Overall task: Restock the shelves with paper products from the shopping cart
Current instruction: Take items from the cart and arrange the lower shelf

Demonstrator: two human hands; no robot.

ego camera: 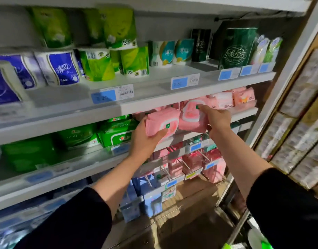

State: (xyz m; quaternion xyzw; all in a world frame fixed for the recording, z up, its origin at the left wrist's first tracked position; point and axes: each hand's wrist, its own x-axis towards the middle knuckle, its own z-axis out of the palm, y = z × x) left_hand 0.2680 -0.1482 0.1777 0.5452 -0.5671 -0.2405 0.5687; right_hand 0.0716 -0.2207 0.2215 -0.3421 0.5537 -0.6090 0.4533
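The left hand [145, 139] has its thumb curled over the front of a pink pack [160, 123], with the other fingers wrapped behind it, so the pack is gripped from below and held tilted at the front lip of the middle shelf [172, 139]. The right hand [214, 118] pinches a second pink pack [192, 116]: the forefinger lies stretched along its top edge while the remaining fingers curl under its right side. Both packs sit just above the middle shelf, touching each other, the second one to the right of the first and slightly deeper in. More pink packs [231, 98] stand further right on that same shelf, and green packs [116, 131] lie on it to the left of the left hand. Both forearms are bare with black sleeves [77, 223] pushed up. The board above the middle shelf carries blue-wrapped rolls [59, 69], green-wrapped rolls [134, 62] and a dark green bag [235, 49]. Below the middle shelf hang pink and blue packets [192, 164] on wire pegs
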